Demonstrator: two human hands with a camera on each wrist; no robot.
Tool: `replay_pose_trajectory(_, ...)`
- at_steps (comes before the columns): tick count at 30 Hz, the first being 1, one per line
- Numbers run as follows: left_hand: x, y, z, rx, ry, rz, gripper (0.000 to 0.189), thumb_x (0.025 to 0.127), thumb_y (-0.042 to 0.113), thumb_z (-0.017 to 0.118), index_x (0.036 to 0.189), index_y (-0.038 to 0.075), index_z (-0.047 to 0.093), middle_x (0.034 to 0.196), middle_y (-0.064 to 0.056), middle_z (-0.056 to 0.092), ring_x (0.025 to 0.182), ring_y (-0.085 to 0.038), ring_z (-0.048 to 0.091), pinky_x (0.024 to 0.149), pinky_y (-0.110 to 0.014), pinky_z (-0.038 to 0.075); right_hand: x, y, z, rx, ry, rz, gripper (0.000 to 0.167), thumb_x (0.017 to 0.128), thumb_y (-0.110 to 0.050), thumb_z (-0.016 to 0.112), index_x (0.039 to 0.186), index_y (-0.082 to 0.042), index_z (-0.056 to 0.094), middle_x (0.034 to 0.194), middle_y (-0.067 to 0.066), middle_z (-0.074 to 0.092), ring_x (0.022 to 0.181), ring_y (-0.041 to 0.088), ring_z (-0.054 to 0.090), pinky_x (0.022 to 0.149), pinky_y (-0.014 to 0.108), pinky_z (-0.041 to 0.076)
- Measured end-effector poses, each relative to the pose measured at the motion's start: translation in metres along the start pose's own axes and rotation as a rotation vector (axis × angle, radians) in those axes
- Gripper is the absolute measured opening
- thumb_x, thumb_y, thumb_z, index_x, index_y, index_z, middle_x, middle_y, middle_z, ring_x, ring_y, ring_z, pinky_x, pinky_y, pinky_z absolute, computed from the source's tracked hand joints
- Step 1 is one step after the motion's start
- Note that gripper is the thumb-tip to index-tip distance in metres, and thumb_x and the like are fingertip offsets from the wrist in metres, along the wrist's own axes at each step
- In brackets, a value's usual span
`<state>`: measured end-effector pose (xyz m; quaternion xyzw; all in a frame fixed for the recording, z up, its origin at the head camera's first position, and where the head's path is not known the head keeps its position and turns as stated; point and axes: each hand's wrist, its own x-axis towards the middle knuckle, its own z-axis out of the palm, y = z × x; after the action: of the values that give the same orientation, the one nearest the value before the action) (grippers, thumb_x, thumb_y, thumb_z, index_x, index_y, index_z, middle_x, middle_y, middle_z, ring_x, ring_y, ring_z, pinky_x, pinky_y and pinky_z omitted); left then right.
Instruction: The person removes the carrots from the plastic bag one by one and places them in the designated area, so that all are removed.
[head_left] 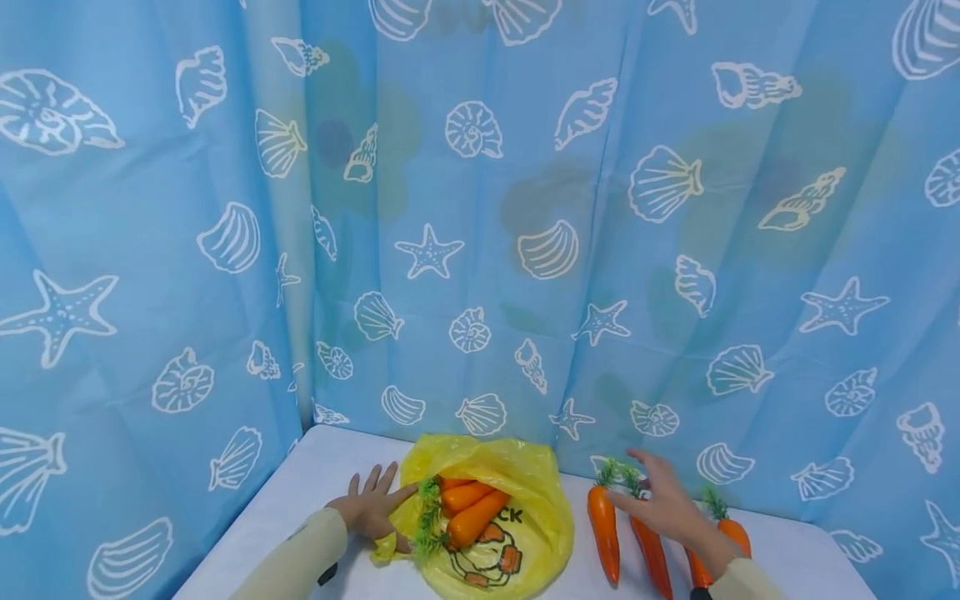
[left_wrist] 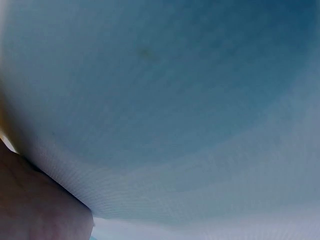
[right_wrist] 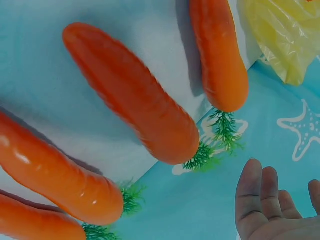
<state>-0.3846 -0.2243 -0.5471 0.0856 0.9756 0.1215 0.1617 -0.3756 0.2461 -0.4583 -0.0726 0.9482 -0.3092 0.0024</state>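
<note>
A yellow plastic bag (head_left: 551, 492) with a printed cartoon lies on the white table, its mouth toward the left. Several orange toy carrots (head_left: 477, 518) show inside, their green tops (head_left: 429, 517) at the opening. My left hand (head_left: 367, 507) rests at the bag's mouth with fingers spread, touching the yellow edge. Over the loose carrots on the right hovers my right hand (head_left: 660, 500), thumb and fingers apart and holding nothing. It partly covers a middle carrot (head_left: 651, 550) in the head view. In the right wrist view several carrots (right_wrist: 132, 95) lie side by side, beyond the extended fingers (right_wrist: 249, 192).
The white table (head_left: 277, 517) ends at a blue curtain (head_left: 465, 250) with white shell and starfish prints, hanging behind and at the left. A carrot (head_left: 602, 529) lies just right of the bag. Blurred blue-white fabric (left_wrist: 175, 100) fills most of the left wrist view.
</note>
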Motion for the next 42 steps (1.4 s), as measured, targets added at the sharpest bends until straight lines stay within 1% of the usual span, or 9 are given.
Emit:
replay_pose_trajectory(3,0.000,0.001,-0.002,0.004,-0.006,-0.002,0.104,0.063,0.080,0.070,0.152,0.040,0.034,0.168,-0.013,0.002,0.153,-0.042,0.000,0.118,-0.068,-0.005,0.000,-0.004,0.001,0.009,-0.011,0.017,0.105,0.078,-0.066,0.071,0.152,-0.007,0.027,0.153,0.027,0.027,0.121,0.043,0.049,0.090,0.055,0.054)
replay_pose_trajectory(6,0.001,0.001,-0.003,0.003,0.006,-0.008,0.106,0.061,0.083,0.069,0.151,0.041,0.035,0.168,-0.012,0.004,0.153,-0.042,0.002,0.118,-0.068,-0.004,0.001,-0.009,0.000,0.006,-0.018,0.018,0.107,0.076,-0.070,0.070,0.153,-0.008,0.027,0.153,0.027,0.027,0.120,0.044,0.050,0.089,0.054,0.054)
replay_pose_trajectory(9,0.004,-0.001,-0.003,0.004,0.014,-0.017,0.107,0.059,0.084,0.069,0.151,0.041,0.035,0.168,-0.011,0.005,0.153,-0.041,0.003,0.118,-0.067,-0.003,0.002,-0.012,0.001,0.006,-0.021,-0.009,0.104,0.078,-0.067,0.070,0.152,-0.008,0.028,0.153,0.026,0.028,0.121,0.043,0.051,0.089,0.053,0.055)
replay_pose_trajectory(14,0.007,-0.002,-0.001,-0.002,0.016,-0.023,0.105,0.061,0.080,0.071,0.151,0.038,0.037,0.167,-0.011,0.007,0.153,-0.041,0.004,0.118,-0.067,-0.002,0.003,-0.017,0.006,0.018,-0.016,-0.055,0.099,0.080,-0.061,0.073,0.151,-0.008,0.030,0.153,0.025,0.030,0.120,0.042,0.053,0.090,0.050,0.056)
replay_pose_trajectory(21,0.003,0.001,-0.001,-0.012,0.010,-0.053,0.106,0.060,0.079,0.072,0.151,0.038,0.037,0.168,-0.010,0.006,0.153,-0.040,0.002,0.118,-0.067,-0.005,0.004,-0.025,0.014,0.040,-0.019,-0.048,0.100,0.075,-0.060,0.078,0.149,-0.009,0.034,0.151,0.023,0.033,0.117,0.038,0.054,0.086,0.049,0.056)
replay_pose_trajectory(26,0.002,0.002,0.000,-0.006,0.009,-0.054,0.105,0.062,0.078,0.073,0.151,0.038,0.037,0.168,-0.010,0.004,0.153,-0.041,0.001,0.118,-0.067,-0.005,0.003,-0.028,0.019,0.055,-0.034,-0.058,0.096,0.077,-0.058,0.077,0.149,-0.010,0.037,0.151,0.022,0.034,0.116,0.038,0.054,0.084,0.050,0.056)
replay_pose_trajectory(33,0.002,0.001,0.002,-0.013,0.002,-0.042,0.104,0.062,0.078,0.072,0.151,0.037,0.037,0.167,-0.011,0.006,0.153,-0.041,0.003,0.118,-0.067,-0.003,0.001,-0.034,0.025,0.095,-0.065,-0.067,0.091,0.080,-0.054,0.077,0.149,-0.010,0.037,0.153,0.021,0.034,0.117,0.038,0.055,0.089,0.051,0.054)
replay_pose_trajectory(38,0.003,0.000,0.003,-0.015,0.008,-0.039,0.105,0.062,0.079,0.072,0.152,0.036,0.037,0.167,-0.011,0.006,0.153,-0.040,0.003,0.118,-0.067,-0.003,0.005,-0.038,0.031,0.105,-0.062,-0.088,0.087,0.081,-0.049,0.078,0.148,-0.011,0.039,0.152,0.021,0.037,0.117,0.036,0.055,0.092,0.051,0.053)
replay_pose_trajectory(42,0.000,0.002,0.002,-0.006,0.012,-0.030,0.104,0.063,0.077,0.072,0.152,0.035,0.037,0.167,-0.012,0.006,0.153,-0.041,0.003,0.118,-0.067,-0.002,0.007,-0.040,0.037,0.113,-0.078,-0.081,0.085,0.082,-0.047,0.078,0.149,-0.012,0.039,0.153,0.019,0.035,0.117,0.035,0.055,0.089,0.050,0.054)
